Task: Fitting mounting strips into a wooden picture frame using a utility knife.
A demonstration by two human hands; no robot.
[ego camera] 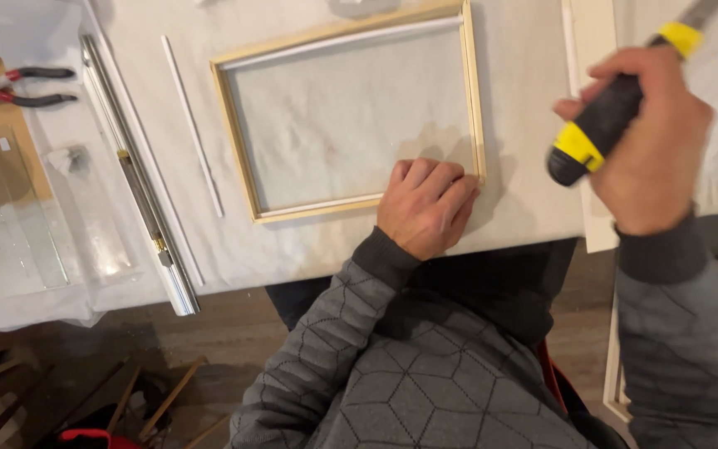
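No packages, labels, signs or screens anywhere in view

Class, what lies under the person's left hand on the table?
The left hand presses the wooden frame's near right corner, on the white cloth. The corner joint itself is covered.
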